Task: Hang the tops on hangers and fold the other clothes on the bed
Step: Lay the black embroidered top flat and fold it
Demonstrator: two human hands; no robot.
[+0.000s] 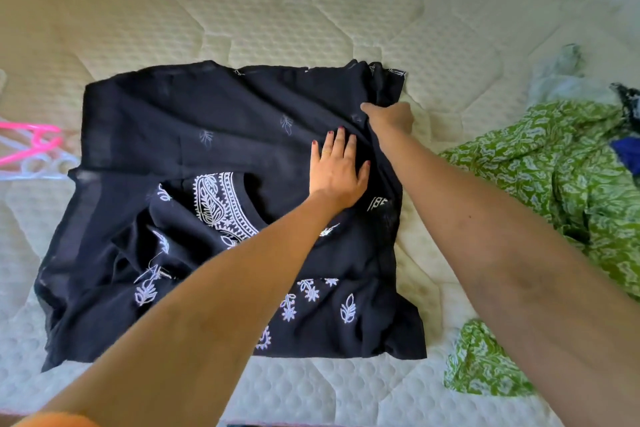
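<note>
1. Head view: black embroidered garment spread mid-mattress; looks thin, light, floppy and likely to slide, so best taken at edges or corners.
2. Left hand flat, fingers spread, pressing the cloth at centre-right.
3. Right hand at 1 o'clock of the left, arm outstretched, pinching a fabric fold.
4. Green printed clothes at 3 o'clock; pink hanger at 9.

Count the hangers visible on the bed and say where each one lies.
2, both at the left edge of the mattress, beside the black garment: a pink hanger overlapping a pale translucent hanger. Both are cut off by the frame; more may lie outside it.
</note>
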